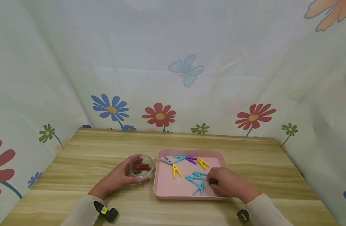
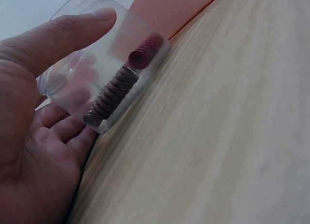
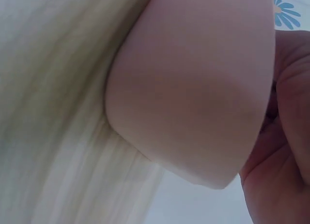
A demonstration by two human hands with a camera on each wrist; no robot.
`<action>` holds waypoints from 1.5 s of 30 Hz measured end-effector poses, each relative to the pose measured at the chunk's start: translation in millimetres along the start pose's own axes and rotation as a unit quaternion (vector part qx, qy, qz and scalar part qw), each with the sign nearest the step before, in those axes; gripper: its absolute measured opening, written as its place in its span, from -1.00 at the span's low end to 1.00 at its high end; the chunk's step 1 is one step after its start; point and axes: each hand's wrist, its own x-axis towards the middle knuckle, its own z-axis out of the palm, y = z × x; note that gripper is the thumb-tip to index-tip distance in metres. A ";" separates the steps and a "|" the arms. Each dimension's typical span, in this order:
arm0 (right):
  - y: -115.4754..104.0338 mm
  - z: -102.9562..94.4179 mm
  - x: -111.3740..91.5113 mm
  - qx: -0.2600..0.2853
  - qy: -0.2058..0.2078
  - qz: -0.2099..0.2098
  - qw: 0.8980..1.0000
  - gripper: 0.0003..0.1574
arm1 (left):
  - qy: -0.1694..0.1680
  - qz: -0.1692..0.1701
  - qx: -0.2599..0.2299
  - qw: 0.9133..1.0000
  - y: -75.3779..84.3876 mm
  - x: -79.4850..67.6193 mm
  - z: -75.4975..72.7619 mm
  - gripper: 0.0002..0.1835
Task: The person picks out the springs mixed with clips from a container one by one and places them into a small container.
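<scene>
My left hand (image 1: 124, 174) grips a clear plastic jar (image 1: 133, 175) beside the tray, with thumb and fingers around its wall. Inside lie ribbed, spring-like coils, a dark red coil (image 2: 145, 51) and a brown coil (image 2: 110, 99) among them. Over the right side of the pink tray (image 1: 164, 190), my right hand (image 1: 227, 183) has curled fingers pinching a small dark item (image 1: 213, 182), whose kind I cannot tell. Near those fingertips are blue clothespins (image 1: 199, 188). In the right wrist view the tray wall (image 3: 189, 88) hides most of the fingers.
Elsewhere in the tray lie yellow clothespins (image 1: 176, 171), a purple clothespin (image 1: 191, 160), a grey clothespin (image 1: 167, 160) and another blue clothespin (image 1: 179, 158). The tray stands on a wood-grain table (image 1: 110, 147). A flower-printed curtain (image 1: 184, 37) hangs behind it and at both sides.
</scene>
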 end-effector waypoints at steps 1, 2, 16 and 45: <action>-0.8 -0.2 0.3 0.000 0.002 0.001 1.000 -0.91 | 0.000 0.000 -0.001 1.000 0.0 -0.3 -0.1 0.01; -1.5 -0.4 0.6 -0.001 0.003 0.003 1.000 -0.91 | 0.000 -0.001 -0.002 1.000 0.2 -0.5 -0.3 0.01; -16.9 -5.0 5.5 -0.009 0.013 -0.010 1.000 -0.88 | 0.006 -0.032 0.002 0.999 -2.7 -2.4 1.5 0.02; -41.6 -5.7 38.8 -0.004 0.069 -0.056 0.996 -0.85 | 0.008 -0.003 0.007 1.000 -0.4 0.1 0.6 0.00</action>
